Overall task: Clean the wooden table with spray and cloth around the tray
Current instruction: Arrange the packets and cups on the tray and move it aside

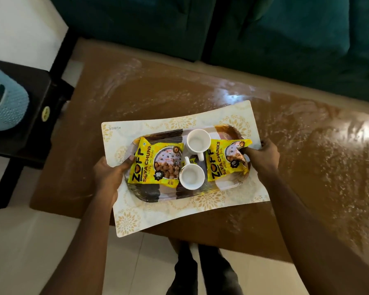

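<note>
table [158,99] brown | mat [232,201] white-gold floral | packets [156,162] yellow | cups [197,141] white

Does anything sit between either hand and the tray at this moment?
Nothing visible does. The left hand grips the tray at its left end; the right hand grips its right end, thumb resting on the corner of the right yellow packet.
</note>
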